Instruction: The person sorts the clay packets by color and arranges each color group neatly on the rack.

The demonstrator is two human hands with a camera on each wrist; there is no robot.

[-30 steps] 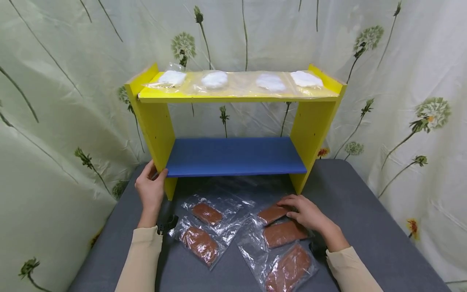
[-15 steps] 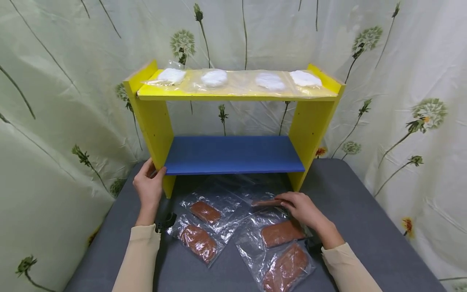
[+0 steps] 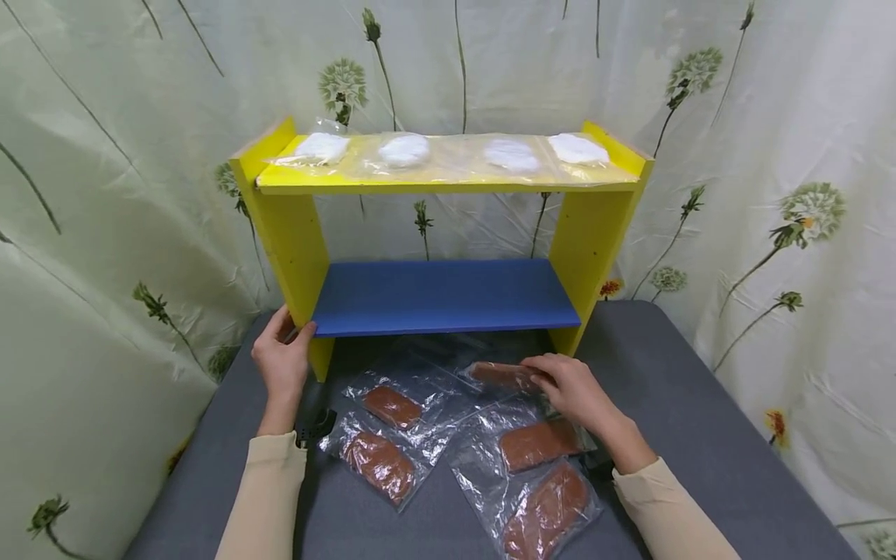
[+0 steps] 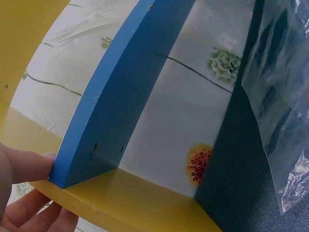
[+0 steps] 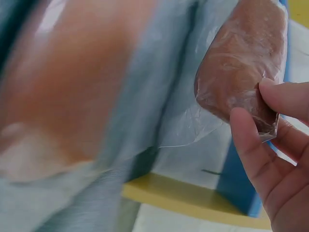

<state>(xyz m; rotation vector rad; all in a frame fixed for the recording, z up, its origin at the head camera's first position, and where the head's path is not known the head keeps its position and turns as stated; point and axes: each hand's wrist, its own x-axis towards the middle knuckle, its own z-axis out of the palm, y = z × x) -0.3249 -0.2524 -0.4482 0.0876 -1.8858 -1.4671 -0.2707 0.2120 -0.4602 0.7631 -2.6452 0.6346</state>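
My left hand [image 3: 281,364] grips the left side panel of a yellow shelf unit [image 3: 283,249]. In the left wrist view its thumb presses the front corner of the blue shelf board [image 4: 111,92], and the other fingers lie behind the yellow panel. With thumb and fingers, my right hand [image 3: 577,393] pinches one end of a clear plastic bag holding a flat brown slab [image 5: 241,63]. That bagged slab [image 3: 498,374] is tilted up off the table, in front of the blue board's right half and below its edge.
Two more bagged brown slabs lie front left, one nearer [image 3: 380,465] and one farther [image 3: 392,406]. Two lie front right, a farther slab [image 3: 539,446] and a nearer slab [image 3: 547,513]. Several clear bags with white contents [image 3: 404,151] lie along the yellow top shelf. A patterned curtain [image 3: 756,179] hangs behind.
My right hand has lifted the farthest right bagged slab off the table and moved it slightly up towards the shelf unit. My left hand has kept its grip on the side panel.
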